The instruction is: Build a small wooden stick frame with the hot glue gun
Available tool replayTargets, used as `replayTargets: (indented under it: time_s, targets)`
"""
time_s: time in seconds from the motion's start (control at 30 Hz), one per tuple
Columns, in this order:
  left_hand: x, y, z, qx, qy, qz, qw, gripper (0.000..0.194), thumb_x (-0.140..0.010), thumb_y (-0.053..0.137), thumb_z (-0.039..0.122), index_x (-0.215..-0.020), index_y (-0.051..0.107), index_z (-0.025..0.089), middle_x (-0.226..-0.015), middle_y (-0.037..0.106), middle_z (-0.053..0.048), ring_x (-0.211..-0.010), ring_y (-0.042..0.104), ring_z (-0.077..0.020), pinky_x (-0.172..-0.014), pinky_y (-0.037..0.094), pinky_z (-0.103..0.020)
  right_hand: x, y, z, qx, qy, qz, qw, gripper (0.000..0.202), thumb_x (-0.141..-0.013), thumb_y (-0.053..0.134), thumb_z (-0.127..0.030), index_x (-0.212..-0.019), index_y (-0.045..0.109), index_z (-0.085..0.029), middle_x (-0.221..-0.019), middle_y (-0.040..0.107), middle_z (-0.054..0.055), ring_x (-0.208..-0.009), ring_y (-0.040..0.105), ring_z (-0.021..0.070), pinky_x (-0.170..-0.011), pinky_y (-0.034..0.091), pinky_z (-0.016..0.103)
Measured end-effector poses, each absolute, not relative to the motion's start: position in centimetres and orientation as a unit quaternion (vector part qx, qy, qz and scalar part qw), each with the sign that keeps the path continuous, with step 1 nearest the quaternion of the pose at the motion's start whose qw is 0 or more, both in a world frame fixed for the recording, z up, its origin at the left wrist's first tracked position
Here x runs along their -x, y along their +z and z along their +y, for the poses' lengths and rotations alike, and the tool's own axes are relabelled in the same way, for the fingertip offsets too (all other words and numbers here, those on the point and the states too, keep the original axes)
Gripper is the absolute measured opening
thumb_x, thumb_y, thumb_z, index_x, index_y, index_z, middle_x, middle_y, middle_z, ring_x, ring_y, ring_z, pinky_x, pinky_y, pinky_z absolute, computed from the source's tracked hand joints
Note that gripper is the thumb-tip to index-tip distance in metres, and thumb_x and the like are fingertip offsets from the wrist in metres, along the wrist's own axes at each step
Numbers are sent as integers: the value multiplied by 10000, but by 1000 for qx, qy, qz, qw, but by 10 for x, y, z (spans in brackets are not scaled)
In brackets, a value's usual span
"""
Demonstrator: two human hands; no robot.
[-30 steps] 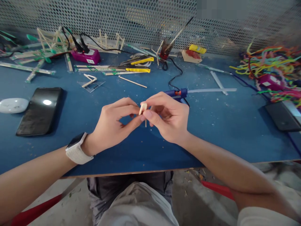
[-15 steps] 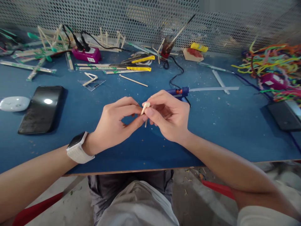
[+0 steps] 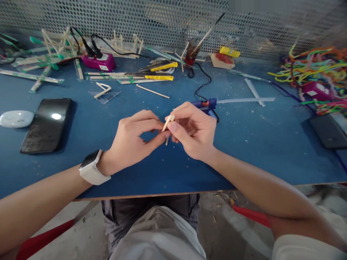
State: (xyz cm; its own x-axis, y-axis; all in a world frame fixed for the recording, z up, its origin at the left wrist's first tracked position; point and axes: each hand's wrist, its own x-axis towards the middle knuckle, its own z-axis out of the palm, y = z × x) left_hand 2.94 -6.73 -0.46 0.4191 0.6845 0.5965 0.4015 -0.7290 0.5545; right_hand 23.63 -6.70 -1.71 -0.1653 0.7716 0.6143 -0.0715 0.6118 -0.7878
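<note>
Both hands meet over the blue table, pinching small pale wooden sticks (image 3: pixel 168 122) joined near the top. My left hand (image 3: pixel 138 139), with a white-banded watch on its wrist, grips the lower part between thumb and forefinger. The thumb and forefinger of my right hand (image 3: pixel 193 131) close on the upper end. A short stick tip points down below the fingers; the rest of the piece is hidden by them. Just behind my right hand lies a blue glue gun (image 3: pixel 204 105) with a clear glue stick (image 3: pixel 246 100) in its back end.
A black phone (image 3: pixel 47 124) and white case (image 3: pixel 16 119) lie left. Behind are a purple power block (image 3: pixel 98 62), yellow-handled tools (image 3: pixel 159 77), a loose stick (image 3: pixel 152 91) and a cup (image 3: pixel 192 53). Colourful pipe cleaners (image 3: pixel 320 68) are heaped right. The table's front edge (image 3: pixel 157 195) is near.
The held sticks have tilted slightly between my fingers, and my right hand has shifted a little left. Both hands keep their pinch. The whole view has moved slightly.
</note>
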Motion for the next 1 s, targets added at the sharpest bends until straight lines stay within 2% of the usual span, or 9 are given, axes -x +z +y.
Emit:
replayTargets:
  time_s: [0.13, 0.37, 0.5, 0.73, 0.9, 1.0]
  targets:
    - [-29, -5, -67, -825, 426, 329, 170, 129, -1071, 790, 236, -951, 837, 230, -957, 829, 2, -804, 760, -115, -766, 614, -225, -236, -18, -67, 248, 360, -673, 597, 114, -1069, 850, -336, -1063, 799, -234, -1011, 779, 7, -606, 680, 62, -526, 576, 213]
    - [-27, -6, -66, -825, 416, 338, 180, 153, -1095, 791, 318, -978, 880, 276, -947, 825, -5, -768, 741, -128, -704, 589, -240, -237, -19, -66, 268, 373, -668, 586, 256, -1038, 883, -480, -1030, 786, -244, -1009, 777, 12, -585, 653, 74, -514, 585, 239]
    - [-27, -8, -66, -826, 425, 327, 173, 153, -1101, 790, 317, -993, 879, 256, -951, 822, -2, -772, 735, -118, -714, 575, -227, -237, -19, -66, 268, 373, -668, 586, 237, -1050, 870, -460, -1040, 787, -239, -1009, 774, 11, -593, 661, 73, -510, 576, 234]
    - [-29, -6, -66, -826, 438, 310, 173, 109, -1073, 814, 211, -973, 857, 224, -930, 813, 9, -752, 718, -96, -698, 555, -200, -237, -16, -68, 261, 357, -675, 591, 203, -1031, 905, -413, -1068, 808, -238, -1013, 765, 2, -639, 686, 74, -541, 571, 226]
    - [-30, -6, -66, -826, 438, 310, 171, 91, -1064, 825, 203, -982, 857, 226, -937, 821, 9, -755, 728, -97, -703, 569, -202, -238, -18, -68, 272, 348, -676, 589, 265, -1025, 900, -488, -1068, 810, -243, -1022, 773, 10, -642, 688, 87, -541, 583, 241]
    - [-29, -7, -66, -827, 437, 310, 167, 81, -1067, 829, 214, -992, 859, 225, -951, 827, 4, -769, 736, -100, -715, 583, -204, -237, -18, -69, 263, 353, -674, 593, 209, -1034, 901, -422, -1076, 813, -237, -1022, 767, 8, -648, 687, 76, -551, 575, 229]
